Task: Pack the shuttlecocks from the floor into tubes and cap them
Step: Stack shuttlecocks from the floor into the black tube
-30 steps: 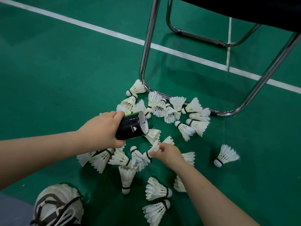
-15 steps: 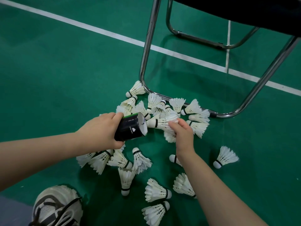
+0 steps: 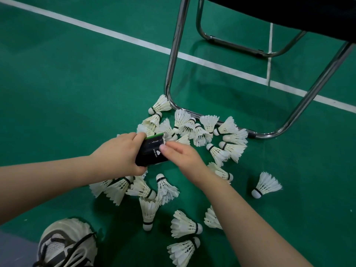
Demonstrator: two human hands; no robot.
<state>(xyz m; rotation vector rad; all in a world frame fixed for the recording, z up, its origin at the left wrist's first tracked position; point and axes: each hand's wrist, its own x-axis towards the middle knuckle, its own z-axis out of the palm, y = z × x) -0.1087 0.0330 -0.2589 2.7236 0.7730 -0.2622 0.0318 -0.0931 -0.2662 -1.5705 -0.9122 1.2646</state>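
Feeding a shuttlecock into the tube.
Left hand grips tube; right hand covers its mouth, grip unclear. Many loose shuttlecocks remain; tube uncapped.

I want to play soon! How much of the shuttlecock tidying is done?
Done: nothing finished shows; no capped tube is in view. In hand: the left hand grips a black tube with a green rim, and the right hand is at its mouth, where a white feather shuttlecock pokes out. Left: many loose shuttlecocks lie on the green floor, then capping.
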